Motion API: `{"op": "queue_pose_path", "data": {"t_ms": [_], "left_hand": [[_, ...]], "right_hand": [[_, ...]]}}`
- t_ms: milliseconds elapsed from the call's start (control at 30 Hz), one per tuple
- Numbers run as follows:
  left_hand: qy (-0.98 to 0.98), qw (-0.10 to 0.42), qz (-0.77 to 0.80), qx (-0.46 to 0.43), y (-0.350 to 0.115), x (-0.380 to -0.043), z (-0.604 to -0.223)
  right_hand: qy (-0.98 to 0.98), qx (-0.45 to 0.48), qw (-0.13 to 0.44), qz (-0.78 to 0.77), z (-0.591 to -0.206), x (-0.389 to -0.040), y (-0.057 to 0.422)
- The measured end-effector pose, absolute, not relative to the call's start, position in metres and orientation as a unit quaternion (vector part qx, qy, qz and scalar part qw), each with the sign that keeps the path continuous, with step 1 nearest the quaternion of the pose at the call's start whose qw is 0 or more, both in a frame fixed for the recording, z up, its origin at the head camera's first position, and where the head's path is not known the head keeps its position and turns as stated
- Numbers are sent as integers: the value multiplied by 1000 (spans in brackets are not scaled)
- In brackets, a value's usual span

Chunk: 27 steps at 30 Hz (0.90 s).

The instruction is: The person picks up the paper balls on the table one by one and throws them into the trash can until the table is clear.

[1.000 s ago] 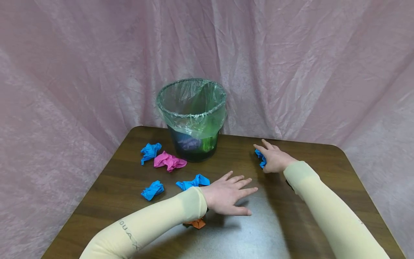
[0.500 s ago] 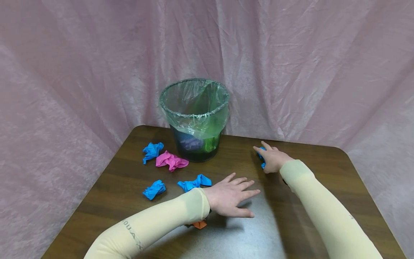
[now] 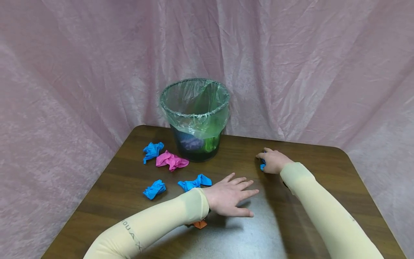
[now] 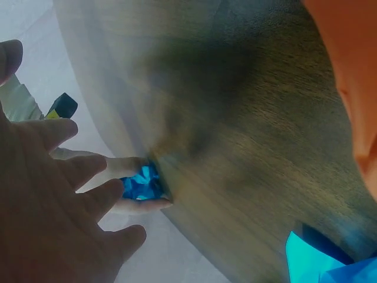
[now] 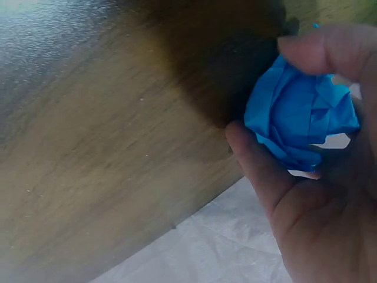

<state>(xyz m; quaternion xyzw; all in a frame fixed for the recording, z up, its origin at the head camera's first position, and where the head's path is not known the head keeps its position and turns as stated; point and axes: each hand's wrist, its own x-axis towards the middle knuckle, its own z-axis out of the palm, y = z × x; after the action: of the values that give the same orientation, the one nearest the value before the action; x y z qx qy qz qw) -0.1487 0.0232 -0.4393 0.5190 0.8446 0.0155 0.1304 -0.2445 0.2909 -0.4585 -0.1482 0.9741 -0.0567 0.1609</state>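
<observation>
At the right of the table, my right hand (image 3: 274, 162) grips a crumpled piece of blue paper (image 5: 303, 112); in the right wrist view its thumb and fingers curl round the paper. Most of that paper is hidden under the hand in the head view. My left hand (image 3: 229, 197) hovers palm down over the middle of the table, fingers spread, holding nothing. Behind its wrist lies another crumpled blue paper (image 3: 195, 182), partly covered by the sleeve. A crumpled orange paper (image 3: 200, 224) peeks out below the left cuff.
A mesh wastebasket (image 3: 197, 153) lined with a clear green bag stands at the back, with coloured papers inside. Left of it lie a pink crumpled paper (image 3: 171, 160) and a blue one (image 3: 152, 151). Another blue crumpled paper (image 3: 154, 189) lies nearer. Pink curtains hang behind the table (image 3: 310, 158).
The fingers of my right hand have curled in round the blue paper, which was lying under them. My left hand stays spread in nearly the same place. The head view has shifted slightly.
</observation>
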Motion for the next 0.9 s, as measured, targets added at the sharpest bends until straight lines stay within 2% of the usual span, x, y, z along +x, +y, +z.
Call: {"op": "queue_pose_path", "data": {"t_ms": [600,733,900], "left_hand": [[847,130,31,515,21,-152,-435],[849,122,40,513,18,-154,-431],[853,109,50,509,14,-157,-424]], "right_hand": [[978,-190,78,-43,-459,-235,310],[976,-208,33,-48,-451,-232,314],[970,-231,4,-75,-431,-227,320]]}}
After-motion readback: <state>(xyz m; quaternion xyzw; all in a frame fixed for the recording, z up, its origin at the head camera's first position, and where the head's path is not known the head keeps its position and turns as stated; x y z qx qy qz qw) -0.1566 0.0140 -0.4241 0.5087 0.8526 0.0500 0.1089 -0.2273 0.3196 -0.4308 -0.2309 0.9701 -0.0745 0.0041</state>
